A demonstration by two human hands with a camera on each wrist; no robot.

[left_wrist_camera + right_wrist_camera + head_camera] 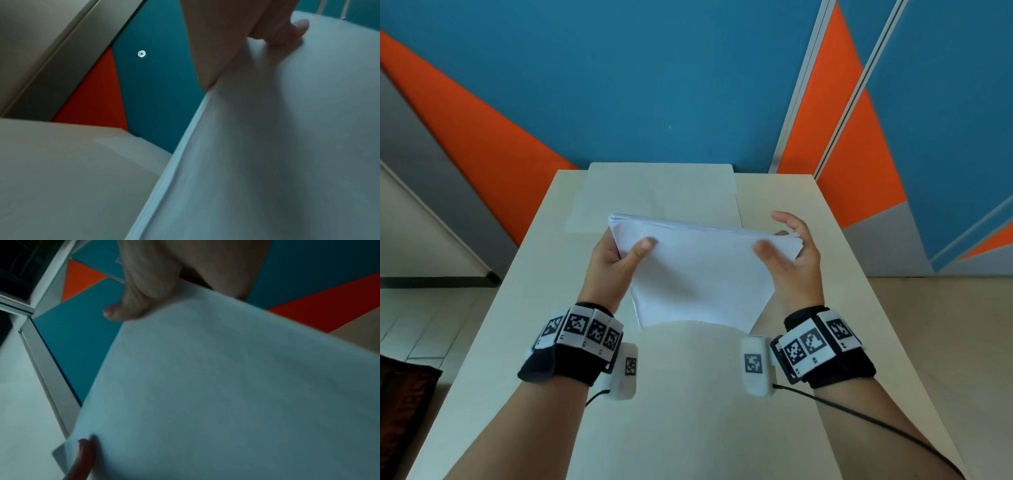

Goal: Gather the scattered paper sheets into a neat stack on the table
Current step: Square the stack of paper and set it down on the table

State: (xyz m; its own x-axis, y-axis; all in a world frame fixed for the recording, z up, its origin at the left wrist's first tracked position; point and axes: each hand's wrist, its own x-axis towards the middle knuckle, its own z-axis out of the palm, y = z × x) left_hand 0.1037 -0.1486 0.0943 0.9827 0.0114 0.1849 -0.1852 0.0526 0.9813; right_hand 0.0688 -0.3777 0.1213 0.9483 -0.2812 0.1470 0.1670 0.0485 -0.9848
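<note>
Both hands hold the stack of paper sheets (698, 274) upright between them above the tabletop (784, 198), left hand (613, 260) pinching 1 side, right hand (791, 253) half spread; tap its lower edge down gently to square it.

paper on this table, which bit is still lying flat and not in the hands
The single sheet at the table's far edge lies flat, untouched. The paper stack is held up between left hand and right hand.
</note>
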